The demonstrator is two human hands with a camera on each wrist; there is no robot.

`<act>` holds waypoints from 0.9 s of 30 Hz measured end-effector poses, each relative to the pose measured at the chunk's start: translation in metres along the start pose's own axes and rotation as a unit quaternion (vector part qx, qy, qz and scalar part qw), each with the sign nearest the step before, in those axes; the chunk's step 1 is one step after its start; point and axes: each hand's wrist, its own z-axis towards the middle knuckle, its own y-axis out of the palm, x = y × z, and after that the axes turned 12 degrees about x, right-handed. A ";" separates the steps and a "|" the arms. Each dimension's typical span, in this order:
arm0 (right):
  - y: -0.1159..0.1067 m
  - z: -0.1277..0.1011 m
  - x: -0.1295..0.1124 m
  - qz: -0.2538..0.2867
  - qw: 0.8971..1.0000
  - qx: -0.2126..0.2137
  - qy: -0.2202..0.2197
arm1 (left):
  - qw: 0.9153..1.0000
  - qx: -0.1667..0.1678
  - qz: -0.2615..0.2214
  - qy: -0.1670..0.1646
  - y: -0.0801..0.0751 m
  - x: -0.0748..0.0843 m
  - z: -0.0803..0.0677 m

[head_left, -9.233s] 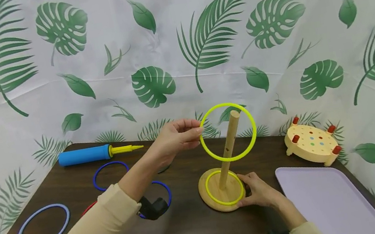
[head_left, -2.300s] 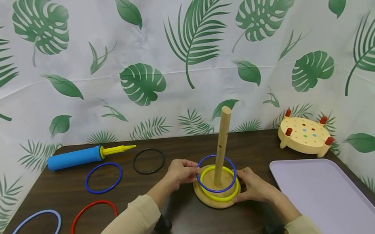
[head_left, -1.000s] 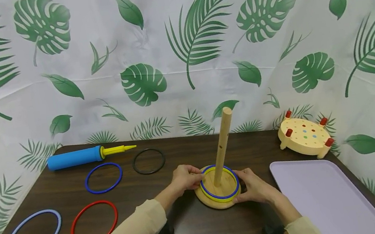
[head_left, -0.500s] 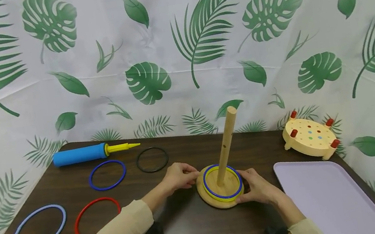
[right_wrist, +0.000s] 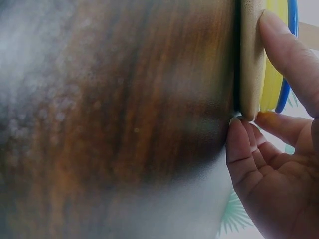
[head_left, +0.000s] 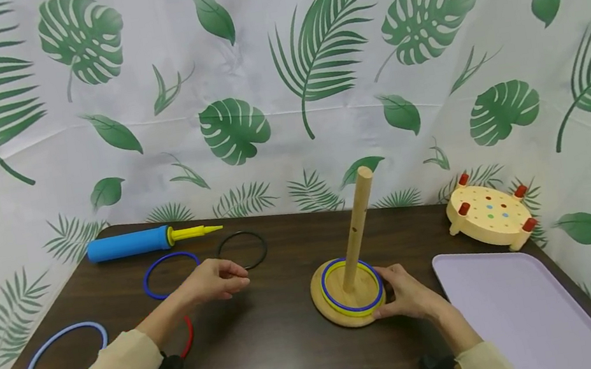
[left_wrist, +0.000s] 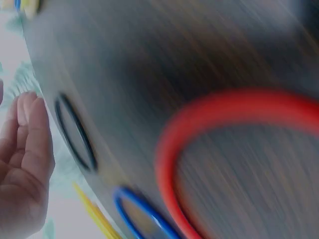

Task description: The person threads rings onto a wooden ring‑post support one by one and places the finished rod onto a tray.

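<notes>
My right hand [head_left: 408, 295] grips the edge of the round wooden base of a ring toss stand [head_left: 357, 226], thumb and fingers at its rim. In the right wrist view the base edge [right_wrist: 251, 64] shows between thumb [right_wrist: 289, 55] and fingertips. A blue ring [head_left: 355, 311] lies over yellow rings [right_wrist: 271, 74] around the post. My left hand [head_left: 209, 282] is empty, fingers loosely bent, above the table's left part. It overlaps a second blue ring [head_left: 150, 275] and lies near a black ring [head_left: 265, 247]. A red ring [left_wrist: 167, 164] is partly hidden under the left forearm.
A light blue ring [head_left: 105, 337] lies far left. Behind the rings is a blue hand pump [head_left: 128, 244] with a yellow nozzle. To the right are a lilac tray [head_left: 523, 303] and a cream pegged board with red feet [head_left: 490, 215]. A leaf-print cloth hangs behind.
The left hand brought a yellow ring, then a blue ring, down over the post and let go of each. It has since moved left, away from the stand. The right hand stays at the base.
</notes>
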 end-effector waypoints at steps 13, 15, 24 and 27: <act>0.000 0.000 0.000 -0.002 1.000 0.000 0.005 | 0.992 0.032 0.119 -0.024 -0.074 -0.046 -0.031; 0.000 0.000 0.000 -0.005 1.000 0.000 0.001 | 0.990 0.041 0.132 -0.026 -0.081 -0.053 -0.035; 0.000 0.000 -0.001 -0.014 1.000 0.002 -0.011 | 0.983 0.059 0.168 -0.046 -0.097 -0.074 -0.043; 0.000 -0.001 -0.002 -0.012 1.000 0.001 -0.008 | 0.982 0.060 0.174 -0.049 -0.099 -0.078 -0.044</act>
